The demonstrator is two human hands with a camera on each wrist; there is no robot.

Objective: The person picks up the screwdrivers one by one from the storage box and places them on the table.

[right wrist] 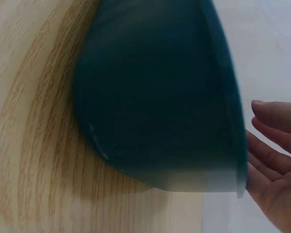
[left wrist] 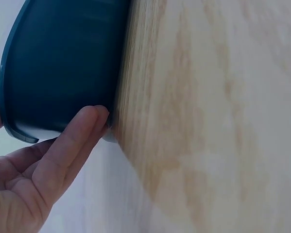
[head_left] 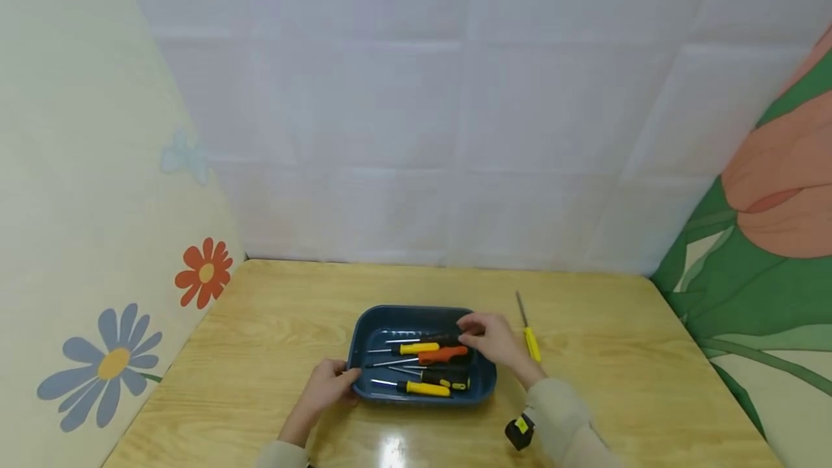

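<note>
A dark blue plastic basin (head_left: 416, 316) sits on the table with several screwdrivers lying in it. Among them are one with an orange handle (head_left: 443, 356), a yellow-handled one (head_left: 427, 388) at the front and one with a black-and-yellow handle (head_left: 445, 379). My left hand (head_left: 328, 383) grips the basin's left end, thumb at the rim and fingers along the outer wall (left wrist: 62, 73). Over the basin's right end reaches my right hand (head_left: 490, 338), fingertips close above a dark handle at the back. In the right wrist view its loosely bent fingers (right wrist: 276, 119) show nothing between them.
To the right of the basin, a yellow-handled screwdriver (head_left: 532, 344) lies on the wooden table (head_left: 286, 323), partly behind the right wrist. A black-and-yellow tape measure (head_left: 520, 430) sits by the right sleeve (head_left: 562, 414). A white cloth wall (head_left: 416, 128) rises at the back.
</note>
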